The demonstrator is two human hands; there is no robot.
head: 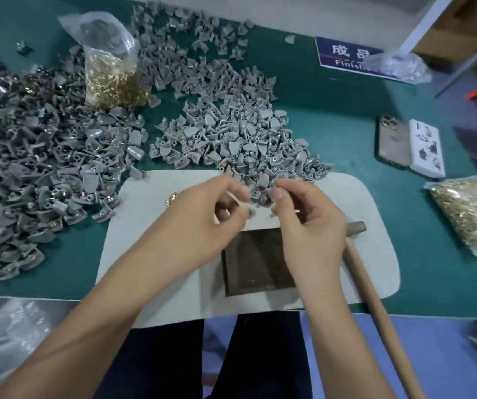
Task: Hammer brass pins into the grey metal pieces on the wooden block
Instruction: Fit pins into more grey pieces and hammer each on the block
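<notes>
The green counter (332, 110) is spread wide with heaps of grey metal pieces (44, 174), the biggest mass to the left and a second mound (231, 139) just beyond a pale mat (150, 226) that lies at the near edge. On that mat sits the dark wooden block (260, 269), partly under the person's wrists, and beside it on the right lies a hammer (375, 298), its head near the block's far corner and its wooden handle running off the counter. An open bag of brass pins (110, 82) stands among the left heaps; another flat bag of pins (467, 214) lies at the right, near a phone (394, 142) and a small white box (427, 148). A blue sign (343, 56) rests at the back. Both hands hover above the mat's far part: the left hand (202, 223) and right hand (309, 220) have curled fingers pinching a small grey piece (256, 194) between them, though motion blur hides exactly how.
</notes>
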